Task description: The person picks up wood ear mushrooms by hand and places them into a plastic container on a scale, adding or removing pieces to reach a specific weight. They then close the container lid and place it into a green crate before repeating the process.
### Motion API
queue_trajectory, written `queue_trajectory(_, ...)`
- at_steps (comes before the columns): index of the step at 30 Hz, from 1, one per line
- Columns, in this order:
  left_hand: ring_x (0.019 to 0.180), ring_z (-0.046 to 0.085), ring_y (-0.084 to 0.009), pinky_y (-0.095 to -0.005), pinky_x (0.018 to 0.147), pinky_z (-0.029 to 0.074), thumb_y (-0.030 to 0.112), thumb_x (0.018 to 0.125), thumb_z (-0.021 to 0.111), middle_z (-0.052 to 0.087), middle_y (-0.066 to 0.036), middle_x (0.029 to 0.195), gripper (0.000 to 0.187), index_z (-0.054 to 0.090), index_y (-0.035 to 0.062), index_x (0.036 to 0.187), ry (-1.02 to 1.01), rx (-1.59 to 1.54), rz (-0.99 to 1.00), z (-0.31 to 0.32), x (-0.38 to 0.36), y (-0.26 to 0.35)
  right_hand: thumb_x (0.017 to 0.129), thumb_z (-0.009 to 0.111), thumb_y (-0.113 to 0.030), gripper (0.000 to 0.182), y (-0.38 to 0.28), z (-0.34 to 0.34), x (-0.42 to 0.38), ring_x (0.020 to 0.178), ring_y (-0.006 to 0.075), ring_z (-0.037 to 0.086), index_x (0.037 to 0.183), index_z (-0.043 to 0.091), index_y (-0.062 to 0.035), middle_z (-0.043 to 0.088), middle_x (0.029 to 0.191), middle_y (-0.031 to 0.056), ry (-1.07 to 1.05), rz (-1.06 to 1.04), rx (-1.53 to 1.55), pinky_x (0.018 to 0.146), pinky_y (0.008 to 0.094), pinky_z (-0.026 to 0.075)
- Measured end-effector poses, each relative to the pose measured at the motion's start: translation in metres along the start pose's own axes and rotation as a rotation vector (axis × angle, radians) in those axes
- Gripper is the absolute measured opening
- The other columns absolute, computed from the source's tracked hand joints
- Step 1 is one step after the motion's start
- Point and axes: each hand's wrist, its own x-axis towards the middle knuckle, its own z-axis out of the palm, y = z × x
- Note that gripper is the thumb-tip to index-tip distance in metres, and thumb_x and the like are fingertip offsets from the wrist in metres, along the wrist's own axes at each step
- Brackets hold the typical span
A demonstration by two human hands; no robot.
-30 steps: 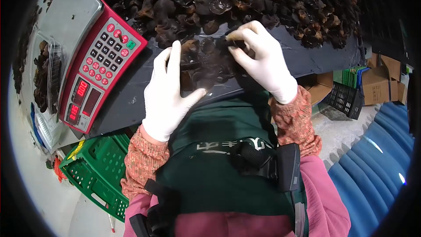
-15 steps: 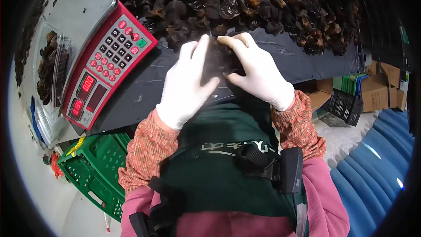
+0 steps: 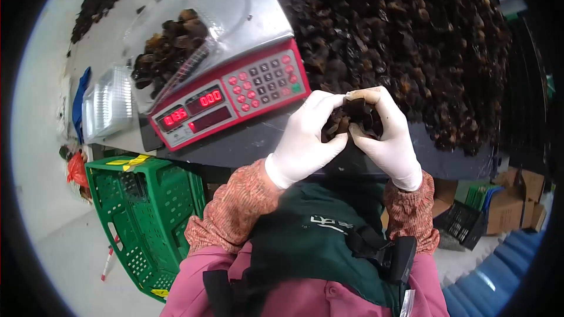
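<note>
My left hand [image 3: 308, 138], in a white glove, is closed around the left side of a small clump of dark brown, fungus-like pieces [image 3: 353, 118]. On the right side of the same clump, my right hand [image 3: 388, 135], also gloved, curls its fingers and thumb around it. Both hands hold it above the table's front edge. Beyond them spreads a large heap of similar dark pieces [image 3: 399, 41]. To the left stands a red and silver scale [image 3: 235, 91] with lit red digits. An open clear plastic box [image 3: 202, 53] of dark pieces lies beside its plate.
Stacked clear trays [image 3: 110, 105] and a blue object [image 3: 80, 105] are at the left. Below the table edge stands a green crate [image 3: 176, 205]. Cardboard boxes [image 3: 505, 211] and a black crate [image 3: 461, 223] are at the lower right.
The view has swung left, bringing more of the scale and box into sight. My hands have lifted and drawn together around the dark clump, which now shows more clearly.
</note>
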Motion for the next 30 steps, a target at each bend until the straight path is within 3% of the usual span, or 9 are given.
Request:
queue_trajectory(3,0.098,0.063,-0.0137,-0.0275,0.084,0.054,-0.005,0.076,0.072,0.062,-0.008,0.111,0.050,0.061,0.0014,0.124,0.156,0.140,0.061,-0.051,0.005,0.026,0.078,0.069,0.005,0.044,-0.035,0.012,0.049,0.102,0.0285,0.067,0.120,0.064,-0.0056,0.063,0.111,0.0126,-0.057,-0.266,-0.008,0.089,0.0358,0.054)
queue_trajectory(4,0.100,0.068,-0.0273,-0.0357,0.089,0.056,-0.003,0.075,0.071,0.062,-0.015,0.112,0.051,0.060,-0.0008,0.125,0.203,0.230,0.052,-0.072,0.008,0.041,0.076,0.070,0.005,0.045,-0.049,0.020,0.069,0.102,0.0311,0.067,0.120,0.064,-0.0057,0.063,0.109,0.0140,-0.054,-0.394,-0.032,0.088,0.0365,0.054)
queue_trajectory(8,0.091,0.065,-0.0214,-0.0315,0.081,0.054,-0.004,0.077,0.071,0.062,-0.012,0.105,0.049,0.063,0.0018,0.124,0.440,0.314,0.047,-0.147,0.010,0.052,0.076,0.069,0.005,0.044,-0.096,0.067,0.141,0.100,0.0332,0.066,0.119,0.063,-0.0029,0.063,0.107,0.0153,-0.087,-0.648,-0.058,0.088,0.0366,0.054)
queue_trajectory(10,0.088,0.065,-0.0189,-0.0295,0.077,0.054,-0.001,0.079,0.075,0.062,-0.013,0.110,0.053,0.061,0.0014,0.130,0.477,0.726,0.132,-0.184,0.010,0.047,0.078,0.071,-0.002,0.043,-0.100,0.097,0.172,0.104,0.0371,0.066,0.121,0.064,-0.0054,0.064,0.111,0.0169,-0.090,-0.682,-0.108,0.088,0.0415,0.055)
queue_trajectory(12,0.081,0.064,-0.0197,-0.0302,0.073,0.054,0.001,0.080,0.076,0.061,-0.013,0.115,0.057,0.059,0.0009,0.134,0.442,0.691,-0.164,-0.203,0.010,0.050,0.078,0.073,-0.007,0.045,-0.100,0.110,0.193,0.100,0.0342,0.067,0.123,0.065,-0.0061,0.065,0.113,0.0156,-0.088,-0.720,-0.357,0.086,0.0401,0.055)
queue_trajectory(13,0.074,0.060,-0.0170,-0.0288,0.069,0.053,0.003,0.079,0.078,0.060,-0.013,0.118,0.064,0.056,0.0006,0.139,0.445,0.766,0.026,-0.215,0.007,0.026,0.078,0.074,-0.007,0.042,-0.097,0.116,0.201,0.099,0.0366,0.067,0.119,0.064,-0.0044,0.064,0.112,0.0173,-0.101,-0.737,-0.369,0.086,0.0418,0.055)
queue_trajectory(15,0.073,0.056,-0.0116,-0.0255,0.065,0.052,0.001,0.079,0.079,0.058,-0.010,0.118,0.070,0.053,0.0008,0.143,0.437,0.643,-0.098,-0.221,0.003,0.027,0.078,0.077,-0.009,0.036,-0.092,0.123,0.212,0.098,0.0415,0.068,0.110,0.063,-0.0011,0.063,0.109,0.0208,-0.124,-0.765,-0.396,0.087,0.0451,0.057)
queue_trajectory(22,0.078,0.054,-0.0075,-0.0207,0.065,0.051,-0.003,0.081,0.080,0.055,-0.005,0.113,0.069,0.053,0.0034,0.145,0.570,0.332,-0.130,-0.220,-0.012,0.027,0.084,0.078,-0.019,0.050,-0.089,0.131,0.223,0.108,0.0377,0.064,0.127,0.060,-0.0022,0.062,0.121,0.0186,-0.059,-0.878,-0.287,0.095,0.0421,0.053)
queue_trajectory(30,0.078,0.055,-0.0036,-0.0205,0.070,0.047,-0.002,0.090,0.072,0.060,0.002,0.091,0.057,0.056,0.0040,0.144,0.646,0.342,-0.164,-0.227,-0.043,0.024,0.093,0.069,-0.040,0.050,-0.112,0.134,0.253,0.112,0.0303,0.067,0.123,0.068,-0.0005,0.069,0.122,0.0188,-0.219,-0.450,0.168,0.098,0.0378,0.052)
